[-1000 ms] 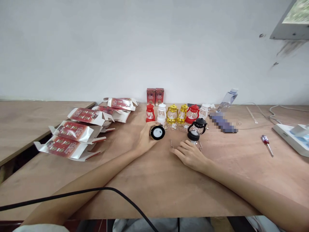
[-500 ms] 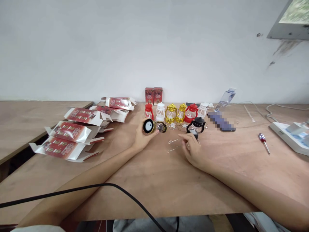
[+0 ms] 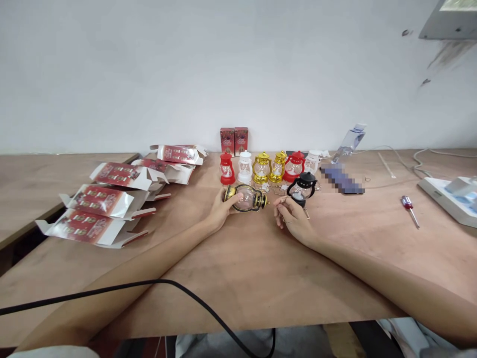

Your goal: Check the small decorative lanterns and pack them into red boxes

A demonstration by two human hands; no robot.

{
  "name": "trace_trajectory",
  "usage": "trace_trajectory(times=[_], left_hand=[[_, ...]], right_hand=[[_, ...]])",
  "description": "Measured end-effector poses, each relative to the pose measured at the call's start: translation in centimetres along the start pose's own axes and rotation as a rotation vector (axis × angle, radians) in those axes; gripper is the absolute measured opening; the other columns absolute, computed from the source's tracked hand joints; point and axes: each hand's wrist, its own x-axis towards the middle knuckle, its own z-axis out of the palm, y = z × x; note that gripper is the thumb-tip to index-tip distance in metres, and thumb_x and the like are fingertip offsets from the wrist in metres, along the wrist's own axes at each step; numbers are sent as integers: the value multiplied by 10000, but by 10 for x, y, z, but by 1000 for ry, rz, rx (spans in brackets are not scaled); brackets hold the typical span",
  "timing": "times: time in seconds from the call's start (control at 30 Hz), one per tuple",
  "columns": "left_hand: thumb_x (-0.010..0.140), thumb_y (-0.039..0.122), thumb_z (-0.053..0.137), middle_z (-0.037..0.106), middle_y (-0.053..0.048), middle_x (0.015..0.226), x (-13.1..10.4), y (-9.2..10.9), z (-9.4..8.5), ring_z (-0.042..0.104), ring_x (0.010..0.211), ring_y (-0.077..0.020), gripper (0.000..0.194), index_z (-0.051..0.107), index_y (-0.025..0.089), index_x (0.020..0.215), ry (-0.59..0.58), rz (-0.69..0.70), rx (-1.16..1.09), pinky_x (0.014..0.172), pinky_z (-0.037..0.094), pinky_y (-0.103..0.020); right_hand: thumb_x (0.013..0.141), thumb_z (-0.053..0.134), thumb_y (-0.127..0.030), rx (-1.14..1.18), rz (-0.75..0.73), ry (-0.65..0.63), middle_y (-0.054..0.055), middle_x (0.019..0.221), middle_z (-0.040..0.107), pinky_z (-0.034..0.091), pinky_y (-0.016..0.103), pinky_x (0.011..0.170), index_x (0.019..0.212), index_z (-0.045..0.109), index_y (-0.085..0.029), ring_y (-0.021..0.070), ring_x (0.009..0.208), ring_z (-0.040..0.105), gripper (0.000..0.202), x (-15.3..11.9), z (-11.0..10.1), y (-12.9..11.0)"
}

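My left hand (image 3: 220, 211) is wrapped round the base of a black and gold lantern (image 3: 246, 198), which lies on its side with its top pointing right. Just right of the lantern's top, my right hand (image 3: 292, 216) has its fingers pinched on a thin wire hook (image 3: 283, 199). Behind the right hand a black lantern (image 3: 301, 189) stands upright. In a row farther back are red (image 3: 227, 169), white (image 3: 245, 168) and gold (image 3: 262, 168) lanterns, with small wire pieces (image 3: 278, 190) on the table before them.
Several opened red and white boxes (image 3: 108, 201) lie at the left. Two red boxes (image 3: 234, 141) stand by the wall. At the right are a bottle (image 3: 348, 144), a phone (image 3: 343, 180), a screwdriver (image 3: 410, 211) and a power strip (image 3: 447, 199). A black cable (image 3: 160, 281) crosses the foreground.
The black and gold lantern has turned from showing its base to lying sideways. My right hand has closed its fingers on a wire hook, and the hooks on the table near it are gone from there.
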Motion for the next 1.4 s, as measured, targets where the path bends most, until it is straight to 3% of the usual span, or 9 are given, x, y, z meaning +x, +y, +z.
trace_trajectory(times=[0.17,0.4,0.57,0.8,1.4], left_hand=[[583,346,811,630,-51,1061,-1,2,1,648,882,-200,550,537,174,1028,-42,-49,-12,721,599,-388],[655,300,778,651,-85,1098,1,2,0,664,933,-227,486,538,161,1054,-16,-81,-65,761,601,-414],[674,282,767,644,-77,1104,2,1,0,666,931,-222,460,527,166,1049,-17,-78,-76,774,598,-435],[662,272,772,643,-74,1092,2,2,-2,669,944,-235,443,532,170,1021,-26,-97,-94,785,595,-463],[755,243,674,684,-106,1054,6,4,-6,693,876,-231,334,596,145,1065,-38,-181,-148,754,607,-393]], right_hand=[[776,606,-461,-39,-31,5,-62,587,504,325,203,409,876,582,-189,63,447,432,291,-2,-1,-7],[607,798,-405,251,84,-83,-29,643,614,377,207,423,784,650,-182,62,465,478,321,1,-4,-9],[622,789,-458,356,126,-61,-6,664,654,511,228,543,668,628,-173,88,546,597,331,3,-5,-7],[636,793,-446,449,154,17,-5,733,686,582,255,687,705,613,-197,123,688,675,315,9,-9,0],[614,807,-444,438,157,34,-22,723,668,569,219,664,713,598,-204,96,673,651,333,11,-10,5]])
